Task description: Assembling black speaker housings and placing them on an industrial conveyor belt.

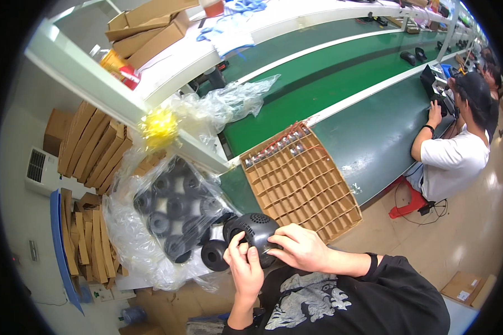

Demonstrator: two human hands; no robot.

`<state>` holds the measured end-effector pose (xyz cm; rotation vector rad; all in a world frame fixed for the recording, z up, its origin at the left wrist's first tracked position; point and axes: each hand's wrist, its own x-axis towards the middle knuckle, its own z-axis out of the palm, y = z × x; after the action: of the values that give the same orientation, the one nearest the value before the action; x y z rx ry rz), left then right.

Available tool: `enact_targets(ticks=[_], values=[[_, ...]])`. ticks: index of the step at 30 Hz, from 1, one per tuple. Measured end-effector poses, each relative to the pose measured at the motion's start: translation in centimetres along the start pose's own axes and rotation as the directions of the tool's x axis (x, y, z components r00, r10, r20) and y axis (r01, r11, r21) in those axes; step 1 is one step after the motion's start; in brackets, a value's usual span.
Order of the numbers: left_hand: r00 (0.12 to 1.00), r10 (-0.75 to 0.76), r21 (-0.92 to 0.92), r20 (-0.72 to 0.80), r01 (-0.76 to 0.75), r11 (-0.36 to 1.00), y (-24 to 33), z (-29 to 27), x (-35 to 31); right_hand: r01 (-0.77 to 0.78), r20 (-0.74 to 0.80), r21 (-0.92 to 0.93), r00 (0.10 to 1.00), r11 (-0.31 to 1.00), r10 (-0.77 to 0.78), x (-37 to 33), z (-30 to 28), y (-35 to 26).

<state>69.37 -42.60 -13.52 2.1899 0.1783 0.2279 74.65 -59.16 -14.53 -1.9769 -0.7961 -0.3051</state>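
Observation:
Close in front of my body, a black rounded plastic housing (256, 224) with a round grille of small holes and slots is held between both hands. My left hand (244, 271) has its fingertips closed at the near left side of it. My right hand (302, 249) grips its right side between thumb and fingers. Part of the housing's underside is hidden by the fingers. Just left of it lies a black ring-shaped part (214, 255) with a hole in its middle. Beyond that, a clear plastic bag (123, 234) covers several similar black round parts (177, 206).
A cardboard divider tray (301, 192) on the bench holds several small motors with red wires in its far cells. A green conveyor belt (329, 72) runs behind. Flattened cardboard (95, 145) stands at left. A co-worker (458, 134) sits at the right, handling black parts.

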Motion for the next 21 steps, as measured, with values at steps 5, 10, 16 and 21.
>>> enact_targets(ticks=[5, 10, 16, 21], values=[[0.989, 0.149, 0.216, 0.022, -0.150, 0.965, 3.8, 4.1, 1.1, 0.106, -0.059, -0.152, 0.991, 0.983, -0.116, -1.5, -3.8, 2.6], [0.980, 0.199, 0.188, 0.024, -0.200, 0.962, 4.8, 6.2, 1.6, 0.121, -0.047, -0.177, 0.990, 0.977, -0.131, -1.4, -4.9, 4.5], [0.983, 0.177, 0.123, 0.040, -0.180, 0.976, 4.5, 7.0, 2.5, 0.135, -0.036, -0.127, 0.989, 0.983, -0.141, -0.2, -5.1, 6.3], [0.983, 0.174, 0.082, 0.054, -0.178, 0.981, 3.2, 6.6, 3.4, 0.107, 0.114, -0.192, 0.990, 0.975, -0.086, 1.5, -5.4, 6.0]])
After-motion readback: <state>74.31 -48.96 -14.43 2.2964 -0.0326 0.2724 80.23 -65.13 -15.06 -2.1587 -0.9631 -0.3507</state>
